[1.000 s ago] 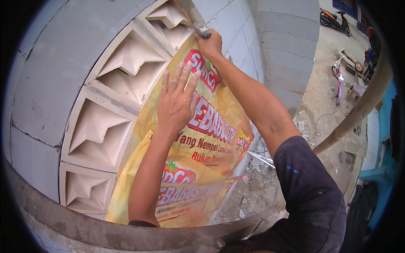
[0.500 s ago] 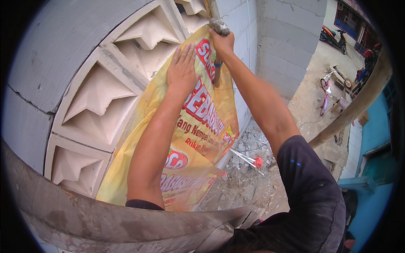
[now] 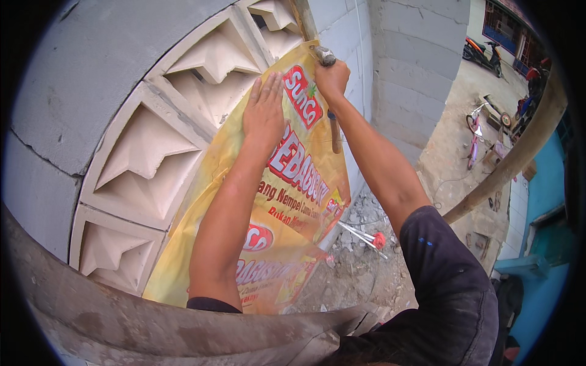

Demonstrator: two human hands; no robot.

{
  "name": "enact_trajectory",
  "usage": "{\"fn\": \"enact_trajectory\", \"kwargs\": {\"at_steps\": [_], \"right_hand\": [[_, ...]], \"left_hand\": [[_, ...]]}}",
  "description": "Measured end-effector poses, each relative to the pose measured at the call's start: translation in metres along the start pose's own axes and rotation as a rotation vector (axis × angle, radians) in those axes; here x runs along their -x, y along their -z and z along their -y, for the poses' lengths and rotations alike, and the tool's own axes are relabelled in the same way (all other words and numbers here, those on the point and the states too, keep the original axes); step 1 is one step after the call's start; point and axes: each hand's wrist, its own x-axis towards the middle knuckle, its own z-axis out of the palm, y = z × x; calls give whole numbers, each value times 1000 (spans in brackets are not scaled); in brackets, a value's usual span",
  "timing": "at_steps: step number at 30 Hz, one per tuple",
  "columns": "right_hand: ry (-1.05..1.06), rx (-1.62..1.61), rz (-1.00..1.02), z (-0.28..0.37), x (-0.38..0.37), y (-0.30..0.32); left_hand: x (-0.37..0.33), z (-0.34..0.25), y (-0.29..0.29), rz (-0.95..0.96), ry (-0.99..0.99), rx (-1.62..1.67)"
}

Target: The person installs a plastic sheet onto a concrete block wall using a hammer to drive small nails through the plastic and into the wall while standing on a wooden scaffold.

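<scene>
A yellow printed plastic banner (image 3: pixel 292 174) hangs against the wall in front of me, its lower part folded over. Fingers stretched out, my left hand (image 3: pixel 264 113) lies flat on its upper left part. My right hand (image 3: pixel 332 81) is wrapped round the handle of a hammer (image 3: pixel 326 57), beside the banner's top right corner. The hammer's worn metal head points up, close to that corner, and its handle hangs below my fist. Behind the corner rises a narrow wooden post (image 3: pixel 304 18). Whether a nail is in the corner is too small to tell.
Cream star-patterned vent blocks (image 3: pixel 146 158) and grey block wall (image 3: pixel 55 104) stand at left. A curved wooden pole (image 3: pixel 183 329) crosses below my arms; another (image 3: pixel 519 158) slants at right. Rubble (image 3: pixel 360 268) and white sticks with a red end lie below. Farther off are a small pink bicycle (image 3: pixel 473 131) and a motorbike.
My right hand and the hammer have drawn down and slightly right, away from the banner's top corner. My left hand stays flat on the banner. The view has shifted slightly.
</scene>
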Motion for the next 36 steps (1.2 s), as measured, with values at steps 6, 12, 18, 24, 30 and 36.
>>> {"fn": "enact_trajectory", "kwargs": {"at_steps": [6, 12, 18, 24, 30, 36], "right_hand": [[-95, 22, 47, 36, -1, -18], [-266, -152, -165, 6, -34, -37], [-186, -135, -102, 12, -18, -49], [-145, -165, -148, 7, -18, -47], [-158, -213, -116, 17, -8, -37], [-216, -56, -71, 49, -8, -23]], "left_hand": [[4, 5, -2, 58, 21, -77], [-4, -4, -2, -36, -1, 26], [4, 5, -7, 1, 15, 35], [2, 3, -11, -43, 1, 45], [2, 1, -5, -21, 3, 58], [12, 19, 14, -149, -109, 394]]}}
